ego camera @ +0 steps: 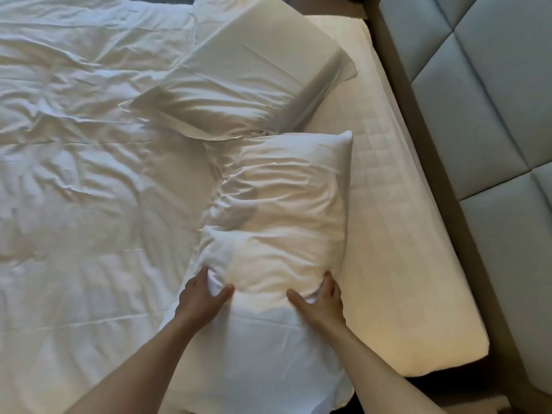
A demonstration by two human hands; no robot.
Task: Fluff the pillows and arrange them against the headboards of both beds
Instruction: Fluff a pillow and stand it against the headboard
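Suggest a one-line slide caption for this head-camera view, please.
Both hands, left hand and right hand, grip the near pillow on the bed, away from the padded headboard.

Bed: a mattress (385,204) in white, faintly quilted cover runs just right of where the pillow is held, its near corner ending beside the grip.
Duvet: a rumpled white duvet (74,174) spreads to the left of the grip.
Headboard: grey padded panels (493,115) with stitched seams stand well right of the grip.
Frame: a tan strip (442,180) lies between mattress and panels.
Light: warm yellowish glow on the mattress corner right of the grip; cooler, bluish tone on the duvet.
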